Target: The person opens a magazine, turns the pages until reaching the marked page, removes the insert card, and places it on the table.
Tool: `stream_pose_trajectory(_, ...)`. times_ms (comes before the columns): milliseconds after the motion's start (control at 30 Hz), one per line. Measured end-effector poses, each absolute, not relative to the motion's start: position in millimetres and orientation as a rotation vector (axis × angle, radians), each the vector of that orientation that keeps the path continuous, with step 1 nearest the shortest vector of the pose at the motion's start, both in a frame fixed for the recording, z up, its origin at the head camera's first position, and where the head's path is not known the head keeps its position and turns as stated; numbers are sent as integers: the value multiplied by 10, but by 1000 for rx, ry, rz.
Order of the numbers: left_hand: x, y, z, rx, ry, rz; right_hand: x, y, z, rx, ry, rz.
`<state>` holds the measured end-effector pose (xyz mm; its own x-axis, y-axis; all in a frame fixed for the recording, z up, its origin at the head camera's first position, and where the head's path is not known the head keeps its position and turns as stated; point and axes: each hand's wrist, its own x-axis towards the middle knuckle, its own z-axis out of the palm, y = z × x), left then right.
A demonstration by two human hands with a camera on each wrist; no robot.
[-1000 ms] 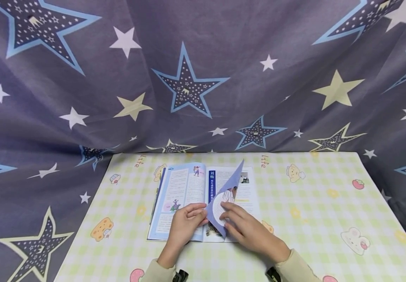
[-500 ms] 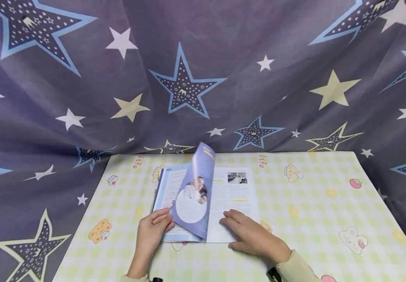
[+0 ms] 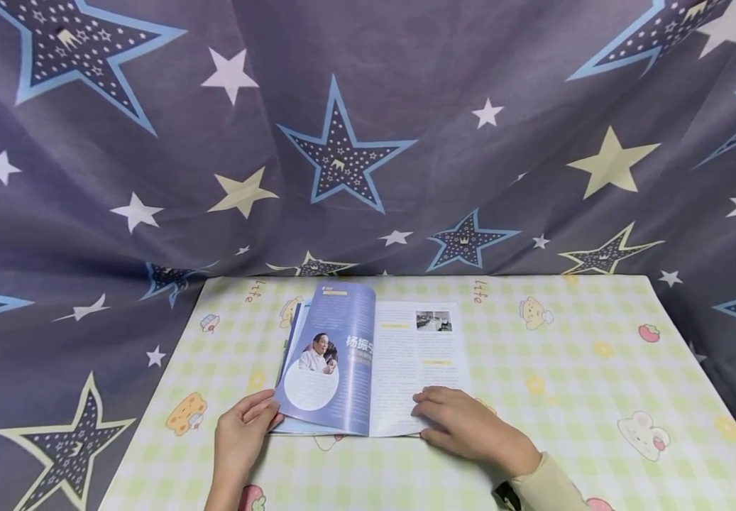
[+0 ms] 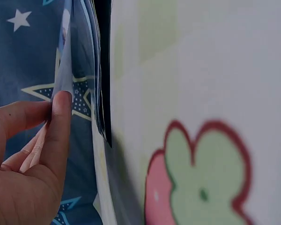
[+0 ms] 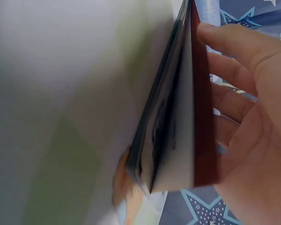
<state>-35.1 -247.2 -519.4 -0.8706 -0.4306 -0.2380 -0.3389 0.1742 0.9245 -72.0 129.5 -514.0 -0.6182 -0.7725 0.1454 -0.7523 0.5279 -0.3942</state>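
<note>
An open magazine (image 3: 399, 376) lies on the table in the head view. My left hand (image 3: 243, 429) pinches the lower left corner of a purple-blue page (image 3: 351, 397) that bears a photo and a white circle. In the left wrist view, that page's edge is between the thumb and fingers of the left hand (image 4: 37, 150), raised off the stack beneath. My right hand (image 3: 466, 429) rests on the lower part of the right page, fingers loosely bent. The right wrist view has the right hand (image 5: 253, 98) against the magazine's thick page edges (image 5: 178, 140).
A tablecloth (image 3: 566, 397) with green checks and cartoon figures covers the table. Behind and at both sides hangs a dark curtain (image 3: 444, 177) printed with stars. Lower pages of the magazine stick out at left beneath the purple-blue page.
My left hand has carried the purple-blue page from the right side over to the left, uncovering the right page. The right hand has come off that page and stays at the lower right.
</note>
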Motion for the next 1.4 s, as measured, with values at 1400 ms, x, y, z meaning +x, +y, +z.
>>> stream_pose_trajectory(1400, -652, -1713, -5099, 217, -2228, -2161, -771, 1267, -5099, -1096, 2863, -1117)
